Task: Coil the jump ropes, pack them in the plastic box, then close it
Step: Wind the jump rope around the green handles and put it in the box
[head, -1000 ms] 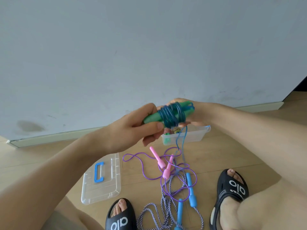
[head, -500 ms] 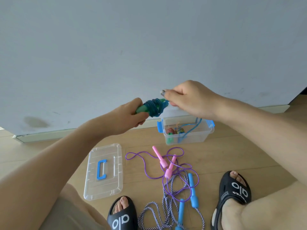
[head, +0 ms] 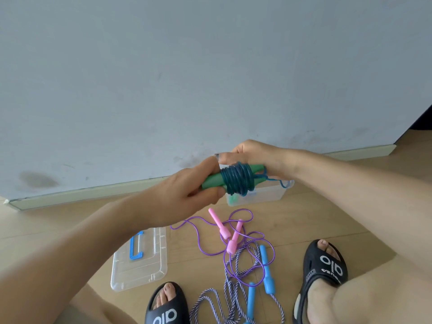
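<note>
plastic box [head: 268, 195] open-topped behind raised hands, loose ropes [head: 236, 244] strewn before it

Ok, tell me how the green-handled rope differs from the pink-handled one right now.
The green-handled rope is held up off the floor by the left hand and right hand; the pink-handled rope lies on the floor, untouched.
The green-handled rope's dark blue cord is wound tightly around its handles; the pink-handled rope's purple cord sprawls in loose loops, overlapping the blue-handled rope.
Both are still outside the plastic box.
</note>
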Demonstrator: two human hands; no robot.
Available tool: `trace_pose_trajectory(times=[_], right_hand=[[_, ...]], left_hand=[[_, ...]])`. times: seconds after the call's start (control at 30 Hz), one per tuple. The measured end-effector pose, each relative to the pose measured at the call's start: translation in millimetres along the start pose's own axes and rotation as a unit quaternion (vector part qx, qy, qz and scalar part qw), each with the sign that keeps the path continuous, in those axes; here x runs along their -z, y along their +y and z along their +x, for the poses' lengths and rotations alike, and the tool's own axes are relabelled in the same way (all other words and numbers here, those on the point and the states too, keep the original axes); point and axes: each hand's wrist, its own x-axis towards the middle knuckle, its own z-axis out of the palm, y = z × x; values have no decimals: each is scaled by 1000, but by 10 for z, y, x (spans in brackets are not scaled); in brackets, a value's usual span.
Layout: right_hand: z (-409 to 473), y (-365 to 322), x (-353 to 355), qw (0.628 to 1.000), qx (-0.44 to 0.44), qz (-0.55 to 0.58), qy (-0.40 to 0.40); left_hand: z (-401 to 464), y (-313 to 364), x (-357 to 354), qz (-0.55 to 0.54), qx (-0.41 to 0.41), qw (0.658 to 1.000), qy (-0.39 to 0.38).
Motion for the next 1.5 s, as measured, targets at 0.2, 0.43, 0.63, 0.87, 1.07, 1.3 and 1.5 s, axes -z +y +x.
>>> trace_pose_trajectory(times=[0.2, 0.43, 0.63, 0.87, 1.07, 1.3, 1.5], right_hand=[[-4, -18, -131, 996, -35, 16, 78], [-131, 6, -100, 978, -9, -121, 168], [-239, -315, -25, 916, 120, -309, 224], [-90, -230, 106, 962, 137, -177, 154], [-59, -78, 58, 997, 47, -53, 42], [-105, -7, -27, 993, -73, -41, -80], [-145, -58, -86, 996, -58, -48, -47]], left_hand=[[80, -26, 51, -180, 49, 976, 116], [155, -253, 282, -164, 190, 936, 249], [145, -250, 199, 78, 180, 977, 87], [76, -36, 147, 111, 61, 992, 2], [1, -69, 49, 84, 17, 996, 18], [-19, -96, 9, 228, -69, 970, 53], [40, -40, 48, 311, -47, 947, 69]])
